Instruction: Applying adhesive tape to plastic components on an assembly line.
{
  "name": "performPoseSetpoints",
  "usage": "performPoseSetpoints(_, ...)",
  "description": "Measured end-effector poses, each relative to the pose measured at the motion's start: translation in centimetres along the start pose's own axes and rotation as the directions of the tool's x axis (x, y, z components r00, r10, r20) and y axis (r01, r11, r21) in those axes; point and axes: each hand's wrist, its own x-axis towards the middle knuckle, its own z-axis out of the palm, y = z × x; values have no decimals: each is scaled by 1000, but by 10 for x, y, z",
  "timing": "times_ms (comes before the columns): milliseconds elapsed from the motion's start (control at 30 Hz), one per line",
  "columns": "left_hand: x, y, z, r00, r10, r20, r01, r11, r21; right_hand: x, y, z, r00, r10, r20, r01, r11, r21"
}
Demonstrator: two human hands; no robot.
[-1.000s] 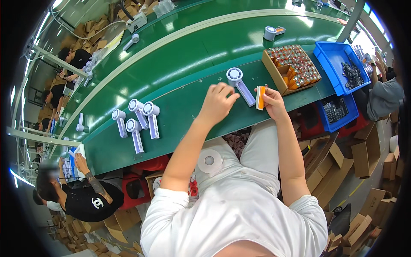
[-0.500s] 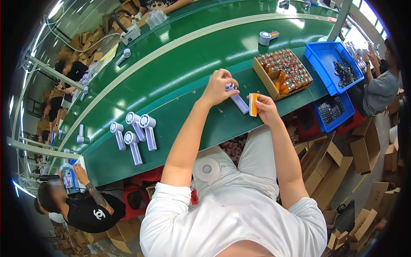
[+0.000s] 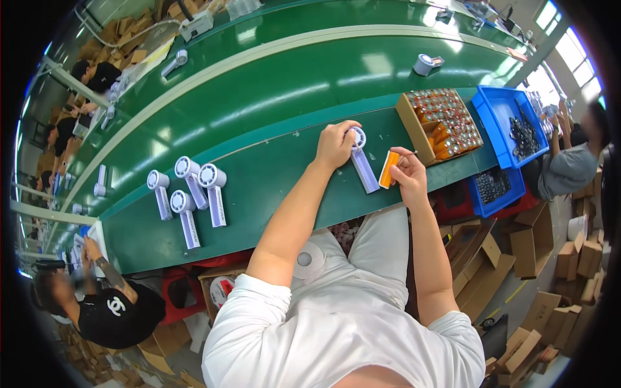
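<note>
A lavender handheld fan (image 3: 366, 171) lies on the green bench in front of me, its round head away from me and its handle showing a long hollow. Around the left side of that head my left hand (image 3: 336, 146) is closed, fingers at the far rim. My right hand (image 3: 410, 178) pinches an orange battery (image 3: 389, 169) with a white strip along its side, just right of the fan handle and apart from it. Further left lie several similar lavender fans (image 3: 187, 218) in a group.
A cardboard box (image 3: 414, 129) of orange batteries stands right of my hands. Beyond it are two blue bins (image 3: 495, 107) with dark parts, one lower than the other. A white roll (image 3: 308, 260) rests on my lap. Another fan (image 3: 425, 64) lies across the bench; co-workers sit at both sides.
My left hand has come down from above the fan head and now grips its side, leaving more of the head visible. The battery stays in my right hand, now tilted. The whole view has shifted.
</note>
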Motion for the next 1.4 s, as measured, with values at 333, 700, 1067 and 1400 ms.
performPoseSetpoints(333,0,-9,-2,986,145,-85,-140,988,64,5,-31,61,992,-85,90,121,509,-852)
performPoseSetpoints(700,0,-11,0,977,175,-124,-163,982,96,15,-43,78,964,12,266,264,78,-961)
performPoseSetpoints(1067,2,-12,0,981,149,-125,-144,988,47,31,-51,75,925,275,263,253,72,-965)
performPoseSetpoints(1400,1,-7,-4,972,160,-169,-162,987,4,-6,-9,67,994,98,-46,-89,490,-867)
